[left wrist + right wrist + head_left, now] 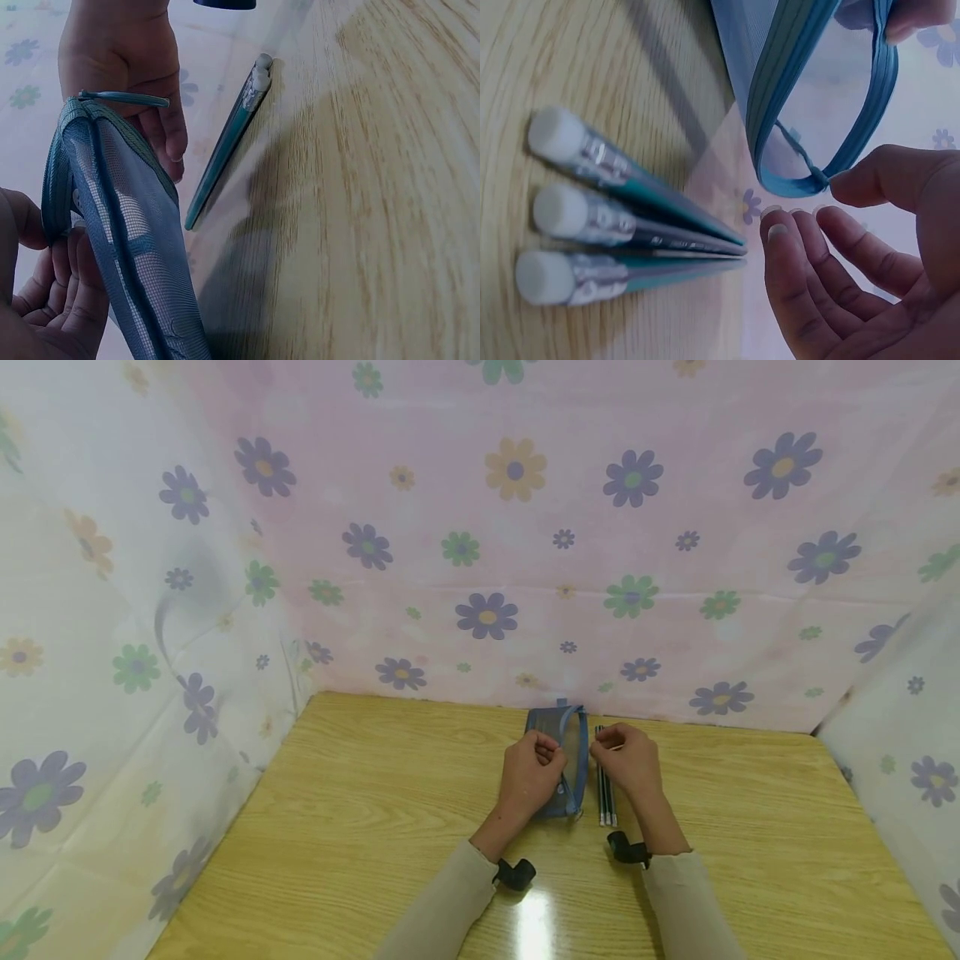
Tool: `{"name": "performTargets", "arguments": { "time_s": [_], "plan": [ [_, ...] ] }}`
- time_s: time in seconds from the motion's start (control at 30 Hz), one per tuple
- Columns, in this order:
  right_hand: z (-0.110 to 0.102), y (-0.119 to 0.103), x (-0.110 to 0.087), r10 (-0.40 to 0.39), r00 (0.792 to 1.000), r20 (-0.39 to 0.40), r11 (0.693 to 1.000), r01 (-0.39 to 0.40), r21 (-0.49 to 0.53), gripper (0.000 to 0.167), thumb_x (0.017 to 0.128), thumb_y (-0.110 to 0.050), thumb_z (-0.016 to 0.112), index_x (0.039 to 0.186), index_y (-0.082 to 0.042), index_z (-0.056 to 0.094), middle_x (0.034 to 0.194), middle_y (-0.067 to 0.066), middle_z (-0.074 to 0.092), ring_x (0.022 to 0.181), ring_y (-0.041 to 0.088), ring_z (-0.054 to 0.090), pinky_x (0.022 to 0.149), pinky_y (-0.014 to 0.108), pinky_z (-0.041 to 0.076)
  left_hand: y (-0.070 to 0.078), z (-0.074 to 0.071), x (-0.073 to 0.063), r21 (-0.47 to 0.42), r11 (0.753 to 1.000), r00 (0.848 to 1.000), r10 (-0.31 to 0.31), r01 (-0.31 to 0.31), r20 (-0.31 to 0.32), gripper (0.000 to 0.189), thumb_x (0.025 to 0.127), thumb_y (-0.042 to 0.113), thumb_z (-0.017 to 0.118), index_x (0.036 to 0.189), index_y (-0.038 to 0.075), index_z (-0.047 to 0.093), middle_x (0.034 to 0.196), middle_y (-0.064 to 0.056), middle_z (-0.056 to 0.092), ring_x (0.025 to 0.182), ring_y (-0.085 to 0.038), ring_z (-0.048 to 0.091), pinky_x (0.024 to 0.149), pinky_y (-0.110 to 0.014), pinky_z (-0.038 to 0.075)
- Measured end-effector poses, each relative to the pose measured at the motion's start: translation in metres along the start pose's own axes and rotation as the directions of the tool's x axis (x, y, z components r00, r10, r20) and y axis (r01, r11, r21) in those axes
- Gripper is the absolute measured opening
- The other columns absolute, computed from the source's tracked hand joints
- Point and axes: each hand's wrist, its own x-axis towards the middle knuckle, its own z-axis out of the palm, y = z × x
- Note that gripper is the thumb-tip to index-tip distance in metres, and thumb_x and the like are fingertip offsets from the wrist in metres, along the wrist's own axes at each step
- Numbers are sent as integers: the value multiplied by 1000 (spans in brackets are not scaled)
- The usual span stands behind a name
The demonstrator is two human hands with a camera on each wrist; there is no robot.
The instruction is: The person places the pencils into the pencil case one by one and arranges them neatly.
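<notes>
A blue mesh zippered pencil case (551,722) stands with its zipper mouth spread apart, as the right wrist view shows. My left hand (531,774) pinches one zipper edge between thumb and curled fingers. My right hand (632,760) is at the case's right side, above the far ends of the pencils. In the right wrist view its thumb (877,176) overlaps the end of the zipper, with the fingers loosely bent and apart from it. Three pencils (606,797), green and dark with white erasers (557,135), lie side by side on the table just right of the case.
The wood-grain table (360,827) ends at a flower-printed cloth (420,527) hanging behind and on both sides. Black wrist cameras (516,874) are strapped at both sleeve cuffs. The case and pencils lie close to the back edge.
</notes>
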Motion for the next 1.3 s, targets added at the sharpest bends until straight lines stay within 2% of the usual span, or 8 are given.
{"name": "performTargets", "arguments": {
  "time_s": [0.33,0.83,1.3],
  "plan": [
    [-6,7,2,-53,998,-21,992,50,-115,21,91,-11,71,105,4,74,94,19,76,90,40,73,75,51,59,0,0,0,-5,1000,1000,6,-6,-3,6,97,13,67,100,9,70,85,-1,72,71,-5,63,66,-24,55],
    [-10,15,3,50,998,33,981,-43,-188,22,90,-11,72,105,5,72,96,20,75,87,36,71,78,52,57,0,0,-1,0,1000,1000,-2,2,-2,7,98,15,67,100,9,70,86,-1,72,71,-5,64,66,-23,55],
    [-7,25,6,84,995,49,973,-71,-221,23,90,-14,76,101,6,74,93,20,75,82,34,70,74,51,58,0,0,-1,3,1000,1000,22,-22,-9,6,98,13,67,100,8,70,86,-3,72,72,-6,64,67,-24,56]
  ]
}}
